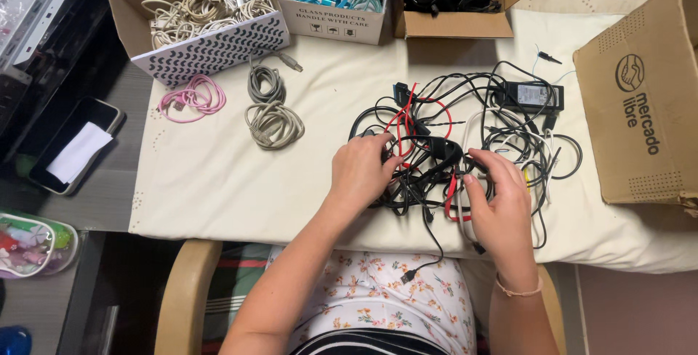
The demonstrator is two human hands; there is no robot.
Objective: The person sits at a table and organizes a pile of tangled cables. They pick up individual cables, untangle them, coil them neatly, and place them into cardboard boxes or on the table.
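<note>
You're mid-untangle: your left hand (361, 169) is closed over the near-left edge of the tangle of black and red cables (451, 151) at the middle of the cloth-covered tabletop (218, 173), while your right hand (498, 198) pinches a strand on its right side, fingers curled. Coiled grey cables (273, 122) and a pink one (193, 98) lie well apart to the left. Judging from this, you'll want to trace one lead and ease it free gently.

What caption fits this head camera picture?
Both hands, left and right, pick at a tangle of cables on a cream cloth.

Matt cream cloth (240, 180), glossy plastic cables (465, 129)
</note>
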